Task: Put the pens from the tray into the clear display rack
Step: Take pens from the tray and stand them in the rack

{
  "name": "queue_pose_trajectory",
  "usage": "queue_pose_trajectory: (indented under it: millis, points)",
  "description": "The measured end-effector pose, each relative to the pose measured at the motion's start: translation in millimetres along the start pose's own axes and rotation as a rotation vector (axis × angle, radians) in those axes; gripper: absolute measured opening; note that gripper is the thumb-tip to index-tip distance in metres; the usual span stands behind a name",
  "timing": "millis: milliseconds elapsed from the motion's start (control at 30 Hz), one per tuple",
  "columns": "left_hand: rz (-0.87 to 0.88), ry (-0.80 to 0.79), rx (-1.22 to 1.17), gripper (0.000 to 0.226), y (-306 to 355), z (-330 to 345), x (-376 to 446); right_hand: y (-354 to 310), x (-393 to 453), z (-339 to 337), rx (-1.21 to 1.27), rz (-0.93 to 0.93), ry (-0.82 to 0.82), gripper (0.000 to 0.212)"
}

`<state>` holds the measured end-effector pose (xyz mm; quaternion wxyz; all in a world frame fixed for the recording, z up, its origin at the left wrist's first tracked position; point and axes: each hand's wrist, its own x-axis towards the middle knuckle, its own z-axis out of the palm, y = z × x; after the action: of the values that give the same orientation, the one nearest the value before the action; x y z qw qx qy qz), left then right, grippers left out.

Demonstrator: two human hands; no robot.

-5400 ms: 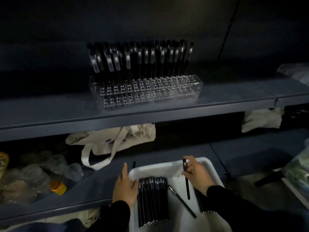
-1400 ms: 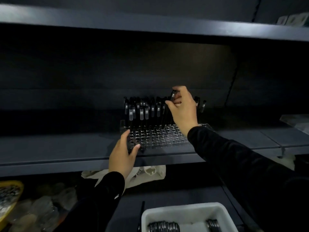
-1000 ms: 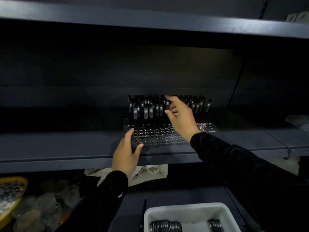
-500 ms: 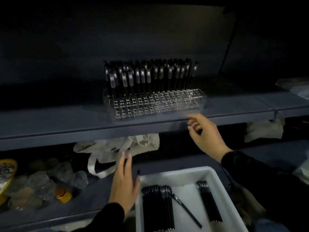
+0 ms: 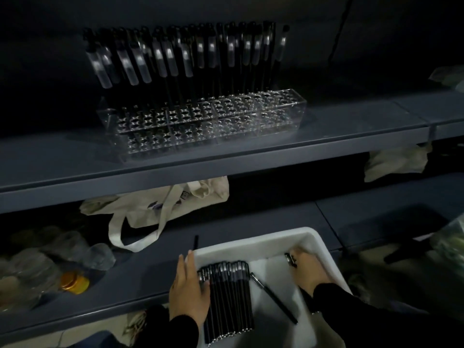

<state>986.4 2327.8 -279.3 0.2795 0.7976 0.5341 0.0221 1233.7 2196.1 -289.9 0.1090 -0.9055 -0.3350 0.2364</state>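
Observation:
A clear display rack [image 5: 200,119] stands on the upper shelf, its back rows filled with several upright black pens [image 5: 190,56] and its front holes empty. On the lower shelf sits a white tray [image 5: 253,241] holding a bundle of black pens [image 5: 229,295] and a single loose pen [image 5: 273,297] lying diagonally. My left hand [image 5: 188,290] rests flat on the tray's left rim and the bundle's edge. My right hand [image 5: 307,270] reaches into the tray's right side and pinches the top of a pen [image 5: 290,259]; the pens under that hand are hidden.
A cream tote bag [image 5: 160,207] lies on the lower shelf behind the tray. Clear plastic containers and a yellow lid [image 5: 74,282] sit at the lower left. Another pale bag [image 5: 396,163] hangs under the upper shelf at right. A lone black pen [image 5: 195,243] lies beside the tray.
My right hand left the rack and dropped into the tray, where it now pinches a pen. My left hand came down from the rack onto the tray's left rim. The view tilted downward.

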Motion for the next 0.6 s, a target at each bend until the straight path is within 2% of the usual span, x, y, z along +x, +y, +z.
queue_pose_trajectory:
  millis: [133, 267, 467, 600]
  points:
    - [0.021, 0.028, -0.032, 0.080, -3, 3, -2, -6, 8, 17, -0.113, -0.067, -0.053, 0.033]
    - [0.025, 0.033, -0.040, 0.081, -4, 3, -2, -14, 9, 24, -0.086, -0.074, -0.062, 0.025]
    - [0.028, 0.023, -0.032, 0.083, -3, 2, -4, -17, 4, 23, -0.044, -0.015, -0.096, 0.012]
    - [0.031, 0.027, -0.030, 0.083, -4, 1, -5, -18, 2, 24, 0.082, 0.088, -0.065, 0.022]
